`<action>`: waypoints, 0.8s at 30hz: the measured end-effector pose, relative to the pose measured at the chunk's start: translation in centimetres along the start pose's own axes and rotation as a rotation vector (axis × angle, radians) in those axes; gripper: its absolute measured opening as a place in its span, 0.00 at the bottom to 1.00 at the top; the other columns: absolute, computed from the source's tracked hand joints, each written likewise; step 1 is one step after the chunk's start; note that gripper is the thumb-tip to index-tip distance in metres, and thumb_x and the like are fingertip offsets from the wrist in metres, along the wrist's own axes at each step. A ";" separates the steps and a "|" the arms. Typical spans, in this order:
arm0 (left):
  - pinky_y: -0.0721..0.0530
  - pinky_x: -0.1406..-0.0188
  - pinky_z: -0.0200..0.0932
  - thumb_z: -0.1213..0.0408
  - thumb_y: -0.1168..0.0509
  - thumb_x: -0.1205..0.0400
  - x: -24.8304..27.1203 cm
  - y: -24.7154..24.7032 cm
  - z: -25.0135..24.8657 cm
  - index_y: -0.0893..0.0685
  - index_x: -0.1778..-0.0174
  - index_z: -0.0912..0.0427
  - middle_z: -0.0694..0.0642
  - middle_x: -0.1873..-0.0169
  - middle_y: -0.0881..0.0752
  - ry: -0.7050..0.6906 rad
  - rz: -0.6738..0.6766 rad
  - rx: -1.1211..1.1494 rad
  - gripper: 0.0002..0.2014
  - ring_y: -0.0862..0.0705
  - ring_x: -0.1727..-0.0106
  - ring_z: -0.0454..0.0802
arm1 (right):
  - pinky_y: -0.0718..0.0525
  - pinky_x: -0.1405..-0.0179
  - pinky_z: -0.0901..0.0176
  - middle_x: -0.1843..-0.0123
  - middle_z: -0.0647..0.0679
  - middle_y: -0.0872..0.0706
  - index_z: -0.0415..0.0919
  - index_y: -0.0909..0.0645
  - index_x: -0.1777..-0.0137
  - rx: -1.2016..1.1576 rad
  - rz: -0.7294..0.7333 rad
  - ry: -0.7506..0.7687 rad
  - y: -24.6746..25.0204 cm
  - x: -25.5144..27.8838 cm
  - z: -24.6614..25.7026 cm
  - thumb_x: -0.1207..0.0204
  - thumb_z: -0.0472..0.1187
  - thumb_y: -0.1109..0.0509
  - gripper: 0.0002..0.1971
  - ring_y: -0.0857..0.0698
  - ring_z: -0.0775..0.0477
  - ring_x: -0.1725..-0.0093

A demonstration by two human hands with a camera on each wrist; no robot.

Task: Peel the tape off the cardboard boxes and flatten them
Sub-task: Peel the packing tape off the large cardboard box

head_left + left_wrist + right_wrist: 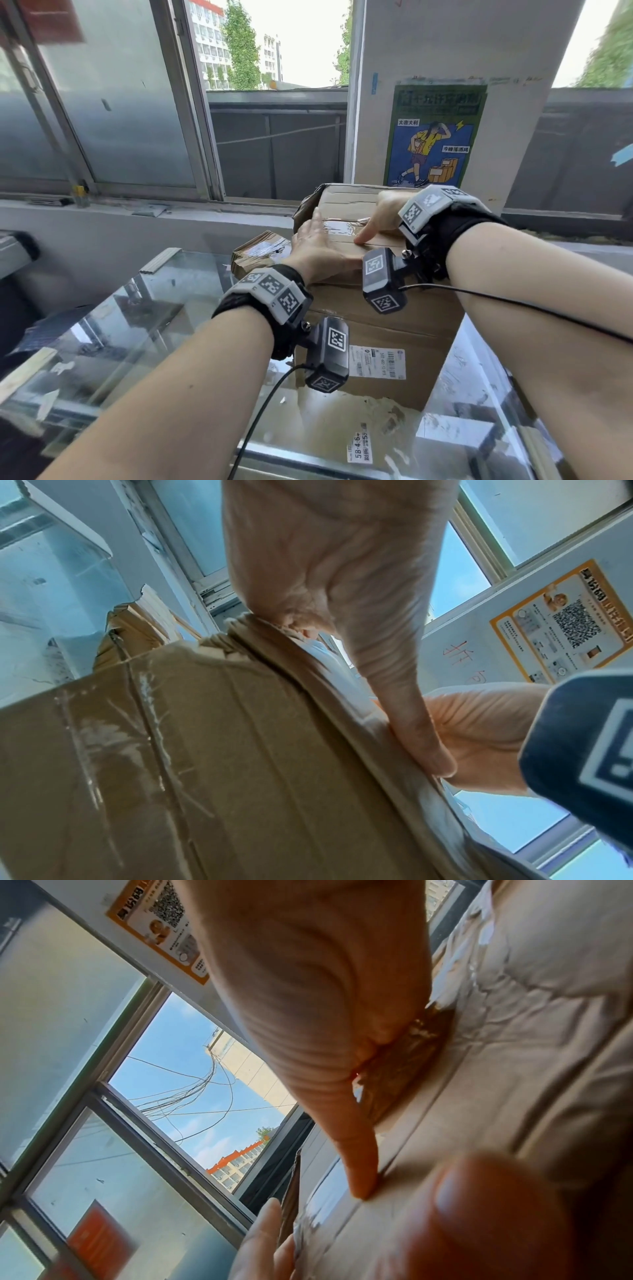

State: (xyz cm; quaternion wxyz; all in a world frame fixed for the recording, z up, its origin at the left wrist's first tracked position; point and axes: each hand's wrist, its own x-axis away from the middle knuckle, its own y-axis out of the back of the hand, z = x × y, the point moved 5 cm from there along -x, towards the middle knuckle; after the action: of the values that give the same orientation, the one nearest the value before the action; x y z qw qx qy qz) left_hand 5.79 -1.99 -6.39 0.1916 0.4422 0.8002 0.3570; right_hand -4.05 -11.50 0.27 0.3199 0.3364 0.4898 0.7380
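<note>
Nearest, a flattened sheet of cardboard (356,421) lies on the glass counter (137,325), and on it stands the cardboard box (383,325), upright with a shipping label (376,362) on its near face. On the box top the left hand (318,246) lies flat, fingers straight, pressing the flaps down and gripping nothing. Beside it the right hand (380,219) points its forefinger down onto the seam at the edge of the clear tape (342,226), the thumb alongside; it has no hold of the tape yet. The step looks like hunting for a tape edge to lift, so peeling has barely begun here. Next a nail must catch that edge while the left hand steadies the box. Behind, a second, crumpled box (260,253) waits near the window sill (144,209).
</note>
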 end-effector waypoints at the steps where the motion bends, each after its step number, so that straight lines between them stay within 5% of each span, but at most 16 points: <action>1: 0.53 0.17 0.49 0.39 0.23 0.34 0.0 0.0 0.1 0.61 0.15 0.52 0.55 0.16 0.51 -0.004 -0.007 0.016 0.63 0.53 0.16 0.53 | 0.24 0.67 0.58 0.66 0.47 0.20 0.35 0.19 0.57 0.015 0.018 0.006 -0.1 -0.1 0.1 0.35 0.54 0.19 0.22 0.22 0.48 0.66; 5: 0.52 0.16 0.52 0.38 0.22 0.37 -0.6 -0.3 0.6 0.63 0.15 0.49 0.55 0.16 0.54 -0.013 0.003 0.047 0.66 0.55 0.15 0.54 | 0.30 0.73 0.61 0.69 0.47 0.21 0.38 0.22 0.65 0.055 0.031 0.002 -0.1 -0.1 0.4 0.33 0.54 0.21 0.20 0.25 0.49 0.70; 14: 0.49 0.16 0.56 0.36 0.21 0.41 -0.8 -0.5 0.9 0.63 0.16 0.44 0.53 0.17 0.54 -0.012 0.029 0.071 0.68 0.54 0.16 0.54 | 0.20 0.50 0.53 0.44 0.41 0.14 0.36 0.18 0.42 0.061 -0.017 0.032 -0.4 -0.3 0.7 0.35 0.51 0.19 0.26 0.17 0.44 0.46; 18: 0.48 0.16 0.55 0.37 0.21 0.40 -0.8 -0.4 0.4 0.63 0.16 0.44 0.52 0.17 0.55 -0.019 0.058 0.069 0.68 0.53 0.16 0.53 | 0.24 0.61 0.60 0.44 0.47 0.22 0.40 0.22 0.35 0.037 -0.074 0.132 0.3 0.0 1.8 0.34 0.42 0.18 0.28 0.22 0.48 0.47; 22: 0.44 0.17 0.53 0.46 0.18 0.36 -0.7 0.0 0.6 0.61 0.15 0.45 0.50 0.16 0.54 -0.009 0.106 0.141 0.65 0.49 0.16 0.51 | 0.19 0.39 0.51 0.38 0.43 0.17 0.36 0.23 0.33 0.011 -0.047 0.093 -0.3 -1.1 2.3 0.37 0.46 0.17 0.33 0.18 0.43 0.40; 24: 0.43 0.17 0.53 0.46 0.18 0.37 -0.6 0.5 1.1 0.60 0.15 0.46 0.50 0.16 0.51 0.000 0.116 0.172 0.65 0.47 0.16 0.50 | 0.18 0.39 0.49 0.41 0.42 0.15 0.34 0.20 0.38 -0.020 -0.004 0.076 -0.7 -1.6 2.2 0.37 0.48 0.17 0.31 0.17 0.42 0.43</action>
State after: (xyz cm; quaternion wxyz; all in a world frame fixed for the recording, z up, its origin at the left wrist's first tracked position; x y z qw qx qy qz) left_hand 7.07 -1.87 -6.78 0.1318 0.5027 0.8008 0.2977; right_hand -1.29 -11.45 -0.03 0.3060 0.3039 0.4950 0.7543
